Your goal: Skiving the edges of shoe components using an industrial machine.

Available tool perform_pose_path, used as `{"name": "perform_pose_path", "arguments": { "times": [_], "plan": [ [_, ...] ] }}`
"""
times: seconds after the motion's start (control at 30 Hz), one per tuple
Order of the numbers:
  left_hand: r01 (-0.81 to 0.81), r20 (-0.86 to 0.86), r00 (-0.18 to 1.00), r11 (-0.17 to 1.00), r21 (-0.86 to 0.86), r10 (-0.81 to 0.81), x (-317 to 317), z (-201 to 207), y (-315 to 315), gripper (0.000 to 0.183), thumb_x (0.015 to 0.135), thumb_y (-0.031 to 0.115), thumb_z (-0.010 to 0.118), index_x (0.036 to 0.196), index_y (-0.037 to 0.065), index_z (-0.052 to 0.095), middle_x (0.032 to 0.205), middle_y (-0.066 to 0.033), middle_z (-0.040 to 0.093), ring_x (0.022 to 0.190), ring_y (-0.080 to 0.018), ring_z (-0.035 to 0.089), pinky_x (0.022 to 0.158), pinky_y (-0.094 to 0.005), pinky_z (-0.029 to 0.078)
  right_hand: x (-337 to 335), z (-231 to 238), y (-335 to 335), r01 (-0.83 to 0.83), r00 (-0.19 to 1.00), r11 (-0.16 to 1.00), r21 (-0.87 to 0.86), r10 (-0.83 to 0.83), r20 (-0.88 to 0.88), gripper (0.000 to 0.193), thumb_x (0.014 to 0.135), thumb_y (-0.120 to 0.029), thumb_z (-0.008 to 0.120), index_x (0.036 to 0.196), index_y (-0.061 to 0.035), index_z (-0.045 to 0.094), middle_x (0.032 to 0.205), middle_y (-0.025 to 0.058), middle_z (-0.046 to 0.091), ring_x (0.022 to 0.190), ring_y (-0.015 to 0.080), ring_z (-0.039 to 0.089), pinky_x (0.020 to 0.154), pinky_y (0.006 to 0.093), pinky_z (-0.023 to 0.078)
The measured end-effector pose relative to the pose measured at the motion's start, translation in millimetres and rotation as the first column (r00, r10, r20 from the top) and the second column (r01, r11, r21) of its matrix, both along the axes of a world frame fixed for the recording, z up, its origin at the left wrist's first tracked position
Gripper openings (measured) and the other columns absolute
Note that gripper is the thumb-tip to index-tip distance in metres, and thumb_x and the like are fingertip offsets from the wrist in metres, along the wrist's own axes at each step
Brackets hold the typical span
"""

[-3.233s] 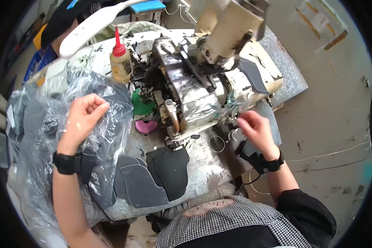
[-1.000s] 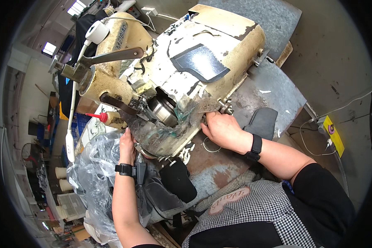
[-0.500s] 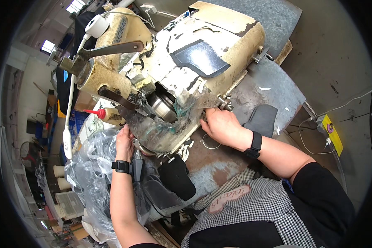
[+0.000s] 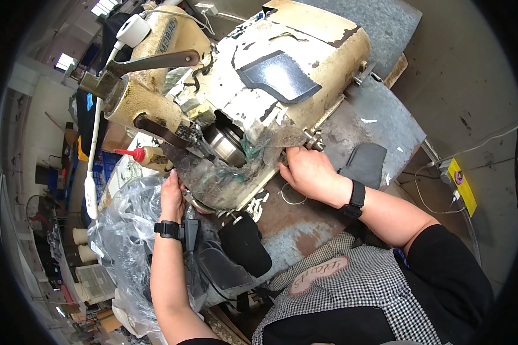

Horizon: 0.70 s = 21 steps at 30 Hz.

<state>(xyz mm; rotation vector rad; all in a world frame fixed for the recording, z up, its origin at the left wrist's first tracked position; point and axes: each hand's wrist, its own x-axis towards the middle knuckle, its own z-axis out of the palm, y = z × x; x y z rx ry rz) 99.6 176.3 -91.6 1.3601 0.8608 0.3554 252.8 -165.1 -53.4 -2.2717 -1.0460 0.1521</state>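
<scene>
In the head view, both hands have come in to the machine (image 4: 328,60); about three seconds ago the left hovered over the plastic bag (image 4: 126,221) and the right hung clear. Since half a second ago little has shifted. The machine stands on the table (image 4: 308,227), back from its front edge. The right hand (image 4: 315,175) is curled beside a metal knob (image 4: 315,142); the left hand (image 4: 171,198) is at the machine's left end, near the bottle (image 4: 155,158). Whether either pinches anything, I cannot tell. Attention seems to be on the machine, not the black piece (image 4: 244,244) near the table's front edge.
</scene>
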Motion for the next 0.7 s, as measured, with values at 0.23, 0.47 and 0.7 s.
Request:
{"name": "perform_pose_path", "arguments": {
  "times": [0.23,0.47,0.7],
  "plan": [
    [-0.073,-0.076,0.994,0.996,0.041,0.076,1.8,-1.9,-1.2,0.035,0.102,0.032,0.044,0.081,0.007,0.055,0.066,0.0030,0.046,0.057,-0.0088,0.038,0.054,-0.0250,0.033,-0.4,0.2,-0.9,-0.001,1.000,1.000,0.032,0.000,0.011,0.029,0.088,-0.023,0.058,0.083,0.0053,0.054,0.076,0.0245,0.061,0.067,0.0396,0.064,0.063,0.0459,0.053],
    [0.005,0.005,1.000,0.998,0.067,-0.006,0.9,-2.2,-0.9,0.036,0.102,0.031,0.044,0.077,0.008,0.053,0.065,0.0017,0.044,0.059,-0.0101,0.040,0.055,-0.0261,0.034,-0.5,1.1,-1.0,0.003,1.000,1.000,0.005,-0.003,0.012,0.029,0.088,-0.023,0.058,0.084,0.0053,0.054,0.077,0.0245,0.062,0.066,0.0394,0.064,0.063,0.0459,0.053],
    [-0.015,-0.035,0.999,0.993,0.116,0.019,-2.5,-5.8,1.9,0.042,0.101,0.038,0.046,0.072,0.007,0.051,0.062,0.0011,0.044,0.057,-0.0112,0.040,0.055,-0.0268,0.033,-0.9,-0.4,0.1,-0.004,1.000,1.000,-0.005,0.004,0.013,0.030,0.088,-0.024,0.058,0.085,0.0054,0.055,0.077,0.0246,0.062,0.067,0.0391,0.064,0.062,0.0457,0.053]
  ]
}}
